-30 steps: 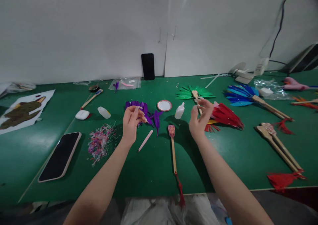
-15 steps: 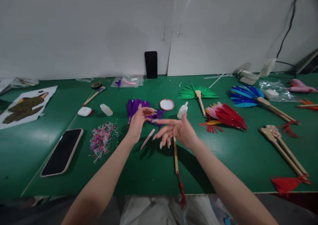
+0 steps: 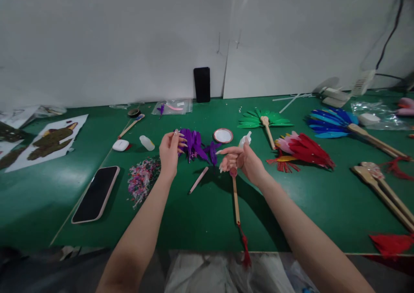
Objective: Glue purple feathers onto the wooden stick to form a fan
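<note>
Stick (image 3: 236, 202) | axis near-far | head far, tassel near | right hand (image 3: 246, 161) at head

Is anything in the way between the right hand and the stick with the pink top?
Nothing visible is. The right hand is right over the pink end of the stick, fingers open. The bottle stands behind the hand and a pink strip lies off to the left, both out of the way.
</note>
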{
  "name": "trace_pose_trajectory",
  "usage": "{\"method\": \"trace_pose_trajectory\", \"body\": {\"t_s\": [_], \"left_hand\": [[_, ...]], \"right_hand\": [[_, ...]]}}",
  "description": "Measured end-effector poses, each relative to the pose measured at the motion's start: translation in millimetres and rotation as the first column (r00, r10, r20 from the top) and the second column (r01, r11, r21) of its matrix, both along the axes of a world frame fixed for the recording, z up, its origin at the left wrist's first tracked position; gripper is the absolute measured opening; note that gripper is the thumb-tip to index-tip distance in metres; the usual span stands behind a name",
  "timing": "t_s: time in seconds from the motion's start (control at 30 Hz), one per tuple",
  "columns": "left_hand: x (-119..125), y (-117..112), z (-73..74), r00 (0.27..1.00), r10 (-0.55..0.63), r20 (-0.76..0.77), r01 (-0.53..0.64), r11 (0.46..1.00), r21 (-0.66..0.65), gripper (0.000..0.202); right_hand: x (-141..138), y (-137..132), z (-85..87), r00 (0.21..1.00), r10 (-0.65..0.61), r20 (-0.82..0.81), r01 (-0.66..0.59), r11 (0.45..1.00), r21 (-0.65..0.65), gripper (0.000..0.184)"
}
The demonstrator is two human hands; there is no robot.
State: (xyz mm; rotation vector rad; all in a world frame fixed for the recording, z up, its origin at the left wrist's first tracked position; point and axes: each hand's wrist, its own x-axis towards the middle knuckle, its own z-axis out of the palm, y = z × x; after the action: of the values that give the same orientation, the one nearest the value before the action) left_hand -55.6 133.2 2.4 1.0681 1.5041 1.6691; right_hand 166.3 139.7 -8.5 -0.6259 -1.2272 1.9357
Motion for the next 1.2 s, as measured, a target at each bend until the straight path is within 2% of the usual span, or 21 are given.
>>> {"method": "trace_pose_trajectory", "body": {"t_s": [0.07,0.13,0.2,0.27,0.33,0.37,0.43,0.53,0.67,0.77,0.83,0.97,1.07,1.2], "left_hand": [[-14.8,5.4,-9.3,0.953,0.169,-0.252,-0.175,0.985,-0.002,0.028],[-25.9,7.5,-17.2,0.835,0.215,-0.507,-0.268,0.963,-0.033,0.036],[-33.0,7.3,-22.8,0.677,0.143,-0.722,-0.301,0.949,-0.095,0.046],[-37.2,6.6,-26.8,0.548,0.021,-0.837,-0.302,0.937,-0.175,0.052],[-40.1,7.0,-29.9,0.497,-0.074,-0.865,-0.293,0.923,-0.248,0.054],[-41.4,7.7,-31.3,0.499,-0.102,-0.861,-0.287,0.918,-0.275,0.054],[-43.8,10.1,-33.8,0.548,-0.125,-0.827,-0.269,0.910,-0.315,0.055],[-45.7,13.9,-34.9,0.694,-0.055,-0.718,-0.240,0.922,-0.302,0.061],[-43.3,14.7,-29.6,0.884,0.133,-0.449,-0.203,0.973,-0.113,0.060],[-38.8,12.6,-24.0,0.964,0.150,-0.219,-0.155,0.988,-0.007,0.042],[-34.7,10.9,-21.2,0.984,0.096,-0.149,-0.100,0.995,-0.020,0.034],[-21.7,6.9,-14.4,0.988,-0.042,-0.149,0.019,0.988,-0.152,0.029],[-4.3,0.9,-6.6,0.978,-0.195,-0.079,0.180,0.969,-0.167,0.027],[26.5,-12.9,2.4,0.921,-0.388,0.036,0.389,0.909,-0.146,0.025]], "right_hand": [[1.2,-0.9,3.3,0.999,-0.030,-0.022,0.030,0.999,0.019,0.065],[3.1,-1.5,6.8,0.998,-0.053,-0.036,0.054,0.998,0.033,0.062],[5.3,-1.7,10.0,0.996,-0.074,-0.044,0.075,0.997,0.028,0.061],[7.2,-1.6,12.8,0.993,-0.105,-0.050,0.106,0.994,0.022,0.061],[8.8,-0.9,14.8,0.988,-0.146,-0.049,0.148,0.989,0.026,0.059],[9.3,-0.4,15.4,0.985,-0.168,-0.047,0.170,0.985,0.030,0.058],[10.0,0.9,15.5,0.978,-0.205,-0.035,0.206,0.978,0.028,0.058],[10.1,2.4,13.3,0.976,-0.216,-0.028,0.217,0.976,0.025,0.057],[9.2,2.9,9.8,0.977,-0.209,-0.038,0.210,0.978,0.018,0.054],[8.4,3.3,8.5,0.969,-0.247,0.013,0.247,0.969,0.016,0.054],[8.2,4.1,7.7,0.963,-0.265,0.039,0.265,0.964,0.015,0.054],[8.5,4.8,5.4,0.962,-0.269,0.041,0.268,0.963,0.034,0.052],[7.1,2.1,4.9,0.957,-0.275,0.097,0.263,0.957,0.119,0.045],[0.7,-5.9,6.4,0.948,-0.233,0.219,0.173,0.950,0.261,0.038]]}}
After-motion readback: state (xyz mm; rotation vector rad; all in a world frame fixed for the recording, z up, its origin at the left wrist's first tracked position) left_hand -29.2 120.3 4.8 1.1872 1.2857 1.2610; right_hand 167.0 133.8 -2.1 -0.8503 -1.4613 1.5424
